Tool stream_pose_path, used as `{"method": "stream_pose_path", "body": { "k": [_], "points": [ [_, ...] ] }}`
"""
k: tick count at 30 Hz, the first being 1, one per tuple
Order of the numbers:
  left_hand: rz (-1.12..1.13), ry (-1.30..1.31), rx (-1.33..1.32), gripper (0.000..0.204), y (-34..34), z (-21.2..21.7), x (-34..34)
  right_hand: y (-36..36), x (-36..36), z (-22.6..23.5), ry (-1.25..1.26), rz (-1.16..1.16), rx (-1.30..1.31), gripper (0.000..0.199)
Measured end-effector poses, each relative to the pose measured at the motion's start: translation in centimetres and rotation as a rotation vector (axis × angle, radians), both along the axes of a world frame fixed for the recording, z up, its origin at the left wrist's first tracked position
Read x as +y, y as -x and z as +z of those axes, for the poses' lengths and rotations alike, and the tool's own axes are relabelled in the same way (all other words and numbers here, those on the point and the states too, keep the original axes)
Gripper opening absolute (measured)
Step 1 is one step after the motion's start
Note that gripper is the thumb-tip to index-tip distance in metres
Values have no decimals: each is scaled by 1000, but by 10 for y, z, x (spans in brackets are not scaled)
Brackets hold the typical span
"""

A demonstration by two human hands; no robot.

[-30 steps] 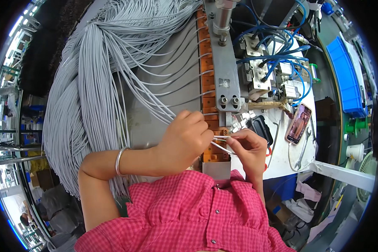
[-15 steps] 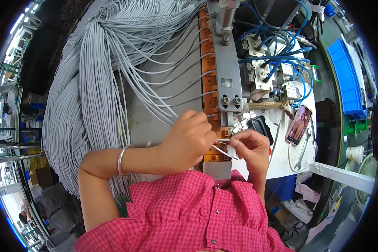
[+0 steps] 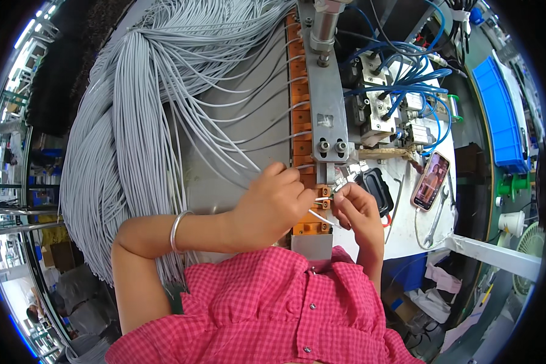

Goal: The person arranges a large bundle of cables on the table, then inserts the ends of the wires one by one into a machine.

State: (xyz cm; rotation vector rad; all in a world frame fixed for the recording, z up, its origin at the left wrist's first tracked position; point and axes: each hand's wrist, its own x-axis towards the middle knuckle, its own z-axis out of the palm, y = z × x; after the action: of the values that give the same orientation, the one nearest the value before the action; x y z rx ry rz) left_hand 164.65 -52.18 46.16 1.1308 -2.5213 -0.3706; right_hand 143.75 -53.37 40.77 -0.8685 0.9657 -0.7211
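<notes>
My left hand (image 3: 276,205) is closed round grey cables whose lengths run back to the left. Two white-grey cable ends stick out past its fingers: an upper cable end (image 3: 323,199) points at my right hand, and a lower cable end (image 3: 324,218) slants down to the right. My right hand (image 3: 359,213) has thumb and forefinger pinched together at the tip of the upper cable end; the tip itself is hidden. Beneath the cable ends lies the orange block strip (image 3: 302,228). Further up that strip, several single grey cables (image 3: 276,144) rest across its slots.
A large bundle of grey cables (image 3: 139,121) covers the left. Beside the strip stands a metal clamp bar (image 3: 326,91) with a cylinder and blue air tubes (image 3: 406,85). At right are a black tray (image 3: 376,189), a phone (image 3: 431,181), a wrench (image 3: 437,219) and a hex key (image 3: 395,200).
My right hand has shifted slightly up and left, its fingers coming closer together at the upper cable end. The left hand has barely moved, still holding the cables.
</notes>
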Motion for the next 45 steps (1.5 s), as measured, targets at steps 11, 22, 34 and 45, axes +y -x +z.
{"method": "stream_pose_path", "body": {
  "k": [11, 22, 34, 45],
  "points": [
    [43, 48, 161, 16, 5, 2, 2, -17, 7, 24, 524, -3, 193, 10],
    [-1, 54, 15, 11, -2, 8, 2, -13, 14, 16, 281, -290, 86, 3],
    [-3, -4, 71, 14, 0, 6, 0, -2, 6, 19, 99, -18, -122, 7],
    [-55, 113, 51, 12, 2, 0, -1, -4, 4, -2, 186, -178, 137, 7]
  ]
}}
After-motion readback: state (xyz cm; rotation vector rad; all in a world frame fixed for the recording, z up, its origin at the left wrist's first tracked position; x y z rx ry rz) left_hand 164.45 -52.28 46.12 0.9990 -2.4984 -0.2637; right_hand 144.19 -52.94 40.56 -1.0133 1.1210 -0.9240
